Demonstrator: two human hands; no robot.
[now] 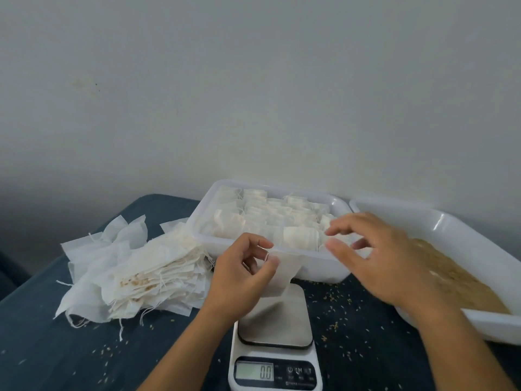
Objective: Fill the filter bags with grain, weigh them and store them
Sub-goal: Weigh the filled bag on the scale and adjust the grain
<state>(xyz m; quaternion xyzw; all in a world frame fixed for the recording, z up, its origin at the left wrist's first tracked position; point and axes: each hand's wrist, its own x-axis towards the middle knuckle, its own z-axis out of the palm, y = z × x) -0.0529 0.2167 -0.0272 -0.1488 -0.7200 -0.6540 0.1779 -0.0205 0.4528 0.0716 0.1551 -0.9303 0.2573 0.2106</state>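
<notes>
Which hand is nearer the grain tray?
Right. The right hand hovers beside the grain tray's left edge; the left hand, pinching an empty bag, is over the scale, farther left.

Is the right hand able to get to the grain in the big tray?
Probably yes. The right hand hovers open and holds nothing, and the grain lies uncovered in the white tray just beside it on the right. Nothing stands between them.
</notes>
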